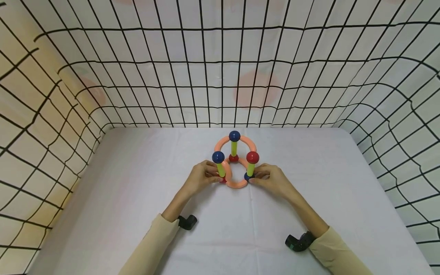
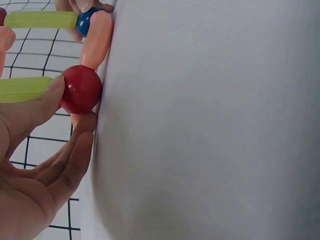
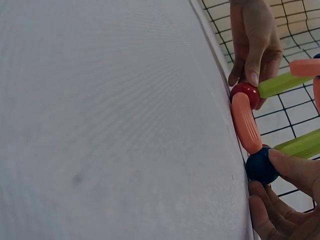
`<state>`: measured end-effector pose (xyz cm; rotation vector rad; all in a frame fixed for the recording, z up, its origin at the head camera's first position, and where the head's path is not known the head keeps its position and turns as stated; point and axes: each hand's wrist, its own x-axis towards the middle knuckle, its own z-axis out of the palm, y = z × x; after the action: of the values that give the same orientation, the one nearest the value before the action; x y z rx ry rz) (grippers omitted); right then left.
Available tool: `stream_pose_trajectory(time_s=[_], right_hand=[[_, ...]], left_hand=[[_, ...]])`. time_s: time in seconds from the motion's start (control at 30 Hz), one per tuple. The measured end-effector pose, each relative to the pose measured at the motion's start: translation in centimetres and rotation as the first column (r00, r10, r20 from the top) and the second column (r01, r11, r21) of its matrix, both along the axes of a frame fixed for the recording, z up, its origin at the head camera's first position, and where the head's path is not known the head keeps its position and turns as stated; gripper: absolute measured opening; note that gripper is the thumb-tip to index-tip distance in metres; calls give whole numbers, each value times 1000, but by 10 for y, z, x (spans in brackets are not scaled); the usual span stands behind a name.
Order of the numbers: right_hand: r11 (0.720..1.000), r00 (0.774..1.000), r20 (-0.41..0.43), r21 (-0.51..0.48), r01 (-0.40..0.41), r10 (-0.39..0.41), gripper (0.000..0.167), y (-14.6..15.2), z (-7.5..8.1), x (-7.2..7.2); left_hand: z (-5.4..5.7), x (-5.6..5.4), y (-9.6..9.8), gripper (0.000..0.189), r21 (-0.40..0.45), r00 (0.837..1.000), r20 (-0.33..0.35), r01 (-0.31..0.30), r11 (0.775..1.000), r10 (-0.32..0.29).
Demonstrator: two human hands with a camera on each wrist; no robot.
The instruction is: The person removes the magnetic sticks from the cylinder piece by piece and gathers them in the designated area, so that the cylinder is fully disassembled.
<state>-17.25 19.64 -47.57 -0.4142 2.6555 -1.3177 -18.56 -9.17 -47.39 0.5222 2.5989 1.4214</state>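
A magnetic stick-and-ball structure stands on the table, with upright yellow-green rods [image 1: 234, 149] between balls and orange curved pieces [image 1: 237, 185] linking them. My left hand [image 1: 203, 177] pinches the lower red ball [image 2: 81, 90] at the left front, thumb on top and fingers beneath. Opposite, my right hand [image 1: 273, 180] pinches the lower blue ball [image 3: 262, 166] between thumb and fingers. Above these sit a blue ball [image 1: 218, 157] on the left rod and a red ball [image 1: 252, 157] on the right one. Another blue ball [image 1: 235, 136] tops the back rod. One orange curve [image 1: 227, 170] slants down beside the left rod.
A white cloth covers the table [image 1: 137, 172]. Black wire grid panels [image 1: 222, 76] rise along the back and both sides. Black wrist-worn devices [image 1: 187, 222] stick out near both sleeve cuffs, close above the cloth.
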Motion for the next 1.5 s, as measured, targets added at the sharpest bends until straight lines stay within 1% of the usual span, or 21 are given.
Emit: stream_pose_trajectory(time_s=[0.2,0.43,0.6,0.7,0.77,0.83,0.87,0.9,0.97,1.0,1.07,1.13,1.2,1.23,1.27,1.33,1.4,1.5], right_hand=[[1000,1000,9,-5,12,-12,28,2,0,-6],[999,999,13,14,36,-36,31,5,-3,-16],[999,999,13,9,44,-44,32,6,-4,-21],[998,998,13,31,57,-58,36,7,-3,-20],[995,996,-1,56,86,-87,36,8,0,-17],[989,990,-45,63,135,-132,30,9,6,-11],[985,984,-80,53,166,-161,27,10,9,-8],[981,974,-122,29,194,-189,24,10,13,-5],[972,946,-221,-46,232,-236,18,10,21,2],[967,929,-267,-94,237,-254,17,10,25,6],[962,894,-361,-164,219,-265,12,8,32,12],[965,863,-445,-209,159,-239,8,4,38,18],[971,838,-512,-227,80,-189,19,-1,42,23],[973,827,-540,-226,38,-158,27,-4,42,25],[973,821,-556,-232,-5,-129,34,-7,43,27],[969,821,-566,-236,-77,-73,45,-15,43,29],[963,830,-557,-237,-131,-24,52,-23,42,29],[953,860,-509,-244,-179,31,58,-35,39,30]], left_hand=[[2,7,2,22,3,1000,0,3,1000,-3],[8,18,9,24,-15,1000,0,-16,1000,16],[8,24,11,31,-47,1000,3,-23,999,23],[10,27,10,37,-59,999,3,-32,998,33],[12,29,7,38,-55,998,-25,-60,997,59],[16,31,1,37,-31,990,-89,-110,993,107],[18,32,-2,36,-12,980,-141,-140,990,137],[21,32,-5,35,20,967,-193,-166,986,167],[28,32,-11,36,87,924,-313,-202,976,219],[33,33,-14,38,120,899,-369,-205,971,235],[40,33,-17,45,166,848,-473,-182,969,240],[46,33,-17,52,175,804,-557,-135,975,211],[51,34,-16,58,159,768,-620,-78,984,160],[52,34,-14,61,143,753,-645,-48,989,130],[53,34,-12,63,126,741,-664,-20,992,100],[53,33,-8,64,87,720,-692,18,996,47],[51,31,-4,63,49,706,-708,37,998,9],[50,28,2,57,16,698,-716,40,999,-17]])
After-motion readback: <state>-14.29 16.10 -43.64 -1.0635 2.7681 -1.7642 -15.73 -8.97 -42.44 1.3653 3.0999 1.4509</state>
